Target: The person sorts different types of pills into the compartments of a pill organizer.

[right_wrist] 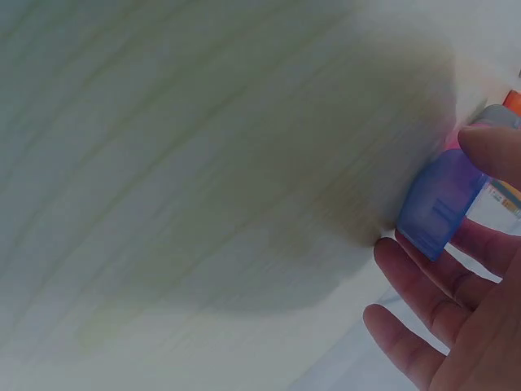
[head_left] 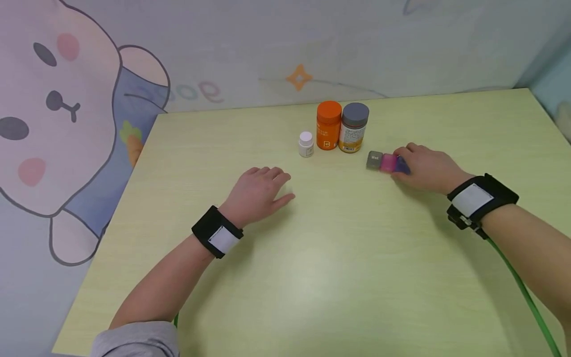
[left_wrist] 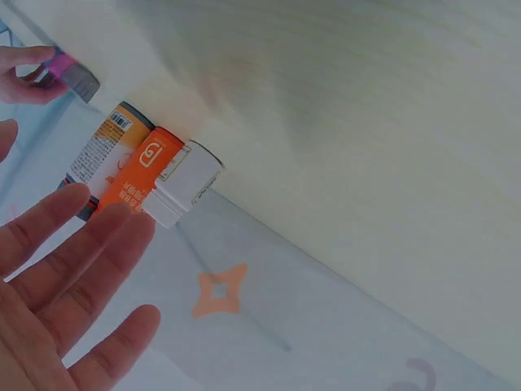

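Observation:
My right hand [head_left: 430, 168] pinches a small pill organizer [head_left: 388, 162] with grey, pink and blue sections, a "Wed" mark showing on the grey one. In the right wrist view the thumb lies on one side of the pill organizer [right_wrist: 444, 199] and fingers on the other, its blue end nearest the palm. My left hand [head_left: 258, 196] hovers over the table with fingers spread, holding nothing. Ahead of it stands a small white bottle [head_left: 306, 145]. Beside that are an orange bottle [head_left: 328, 126] and a grey-capped bottle [head_left: 353, 128], all upright.
The pale wooden table [head_left: 321, 277] meets a wall [head_left: 223, 44] with cartoon drawings along its back edge. A green cable [head_left: 522, 282] runs from the right wrist band [head_left: 482, 198]. Another band [head_left: 217, 232] wraps the left wrist.

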A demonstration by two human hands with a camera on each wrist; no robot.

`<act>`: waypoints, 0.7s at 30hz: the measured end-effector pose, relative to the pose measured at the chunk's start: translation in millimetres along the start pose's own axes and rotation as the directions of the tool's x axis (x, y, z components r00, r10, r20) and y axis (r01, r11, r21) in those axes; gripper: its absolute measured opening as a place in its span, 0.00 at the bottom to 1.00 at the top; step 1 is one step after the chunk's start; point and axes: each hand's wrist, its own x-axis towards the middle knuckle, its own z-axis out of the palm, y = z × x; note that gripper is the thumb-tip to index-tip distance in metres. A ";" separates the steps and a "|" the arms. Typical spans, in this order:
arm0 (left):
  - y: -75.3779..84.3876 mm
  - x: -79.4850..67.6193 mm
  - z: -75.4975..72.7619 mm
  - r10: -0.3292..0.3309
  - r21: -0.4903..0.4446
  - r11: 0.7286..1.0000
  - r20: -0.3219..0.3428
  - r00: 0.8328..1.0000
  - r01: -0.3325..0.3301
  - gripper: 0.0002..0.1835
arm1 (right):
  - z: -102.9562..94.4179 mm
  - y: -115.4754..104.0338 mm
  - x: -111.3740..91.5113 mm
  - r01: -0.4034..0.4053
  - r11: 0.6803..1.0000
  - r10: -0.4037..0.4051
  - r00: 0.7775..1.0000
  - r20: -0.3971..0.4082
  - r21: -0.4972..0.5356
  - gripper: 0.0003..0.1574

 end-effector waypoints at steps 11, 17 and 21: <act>7.5 11.0 5.6 0.249 0.065 0.966 -0.006 0.968 -0.249 0.17 | 4.3 -45.5 -1.1 0.118 0.993 -0.118 0.993 -0.002 0.020 0.31; 22.0 26.6 8.5 0.215 -0.036 0.977 0.100 0.971 -0.212 0.23 | 7.3 -74.9 -4.0 0.183 0.983 -0.184 0.983 0.019 0.025 0.32; 31.9 39.4 15.2 0.176 -0.106 0.981 0.172 0.969 -0.160 0.27 | 10.5 -89.1 -5.0 0.222 0.974 -0.223 0.975 0.013 0.035 0.31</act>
